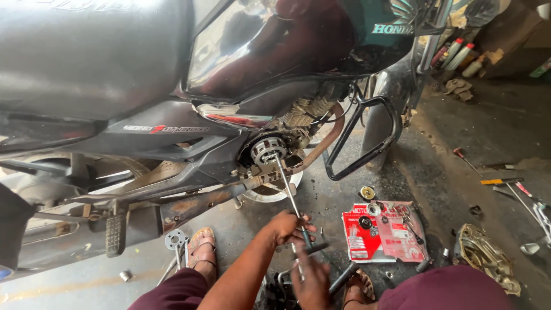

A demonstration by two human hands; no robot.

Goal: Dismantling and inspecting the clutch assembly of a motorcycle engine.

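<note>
The left hand (290, 228) is closed around the long T-handle wrench (291, 201), whose far tip is lost inside the motorcycle's open clutch (268, 150), while just nearer, the blurred right hand (311, 281) grips its crossbar, fingers indistinct.

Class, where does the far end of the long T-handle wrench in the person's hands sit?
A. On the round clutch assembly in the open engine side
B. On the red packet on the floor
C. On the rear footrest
A: the wrench runs from both hands up to the round clutch assembly.
</note>
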